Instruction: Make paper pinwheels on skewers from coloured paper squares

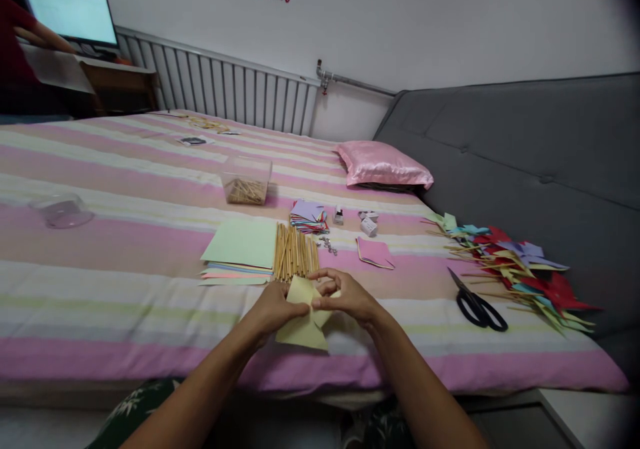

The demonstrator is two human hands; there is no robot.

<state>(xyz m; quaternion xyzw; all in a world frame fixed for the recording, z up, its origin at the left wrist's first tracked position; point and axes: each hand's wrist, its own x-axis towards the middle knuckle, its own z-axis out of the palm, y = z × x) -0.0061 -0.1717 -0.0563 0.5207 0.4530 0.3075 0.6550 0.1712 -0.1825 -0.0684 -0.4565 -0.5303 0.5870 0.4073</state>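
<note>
Both hands hold a pale yellow paper piece (302, 334) just above the front edge of the bed. My left hand (274, 310) is closed on its left side, thumb pressed on the paper near the centre. With thumb and fingers, my right hand (347, 297) pinches the right part, where a flap bends inward. Right behind the paper lies a row of wooden sticks (295, 252). Beside them on the left is a stack of coloured paper sheets (241, 243), pale green on top. What the fingertips under the paper do is hidden.
Black-handled scissors (477, 305) lie to the right, near a pile of paper pinwheels (520, 262). Pink paper squares (375, 253), small metal pieces (327, 245), a stack of cut paper (309, 215) and a plastic box of sticks (246, 185) lie farther back. Another person (30, 55) is at far left.
</note>
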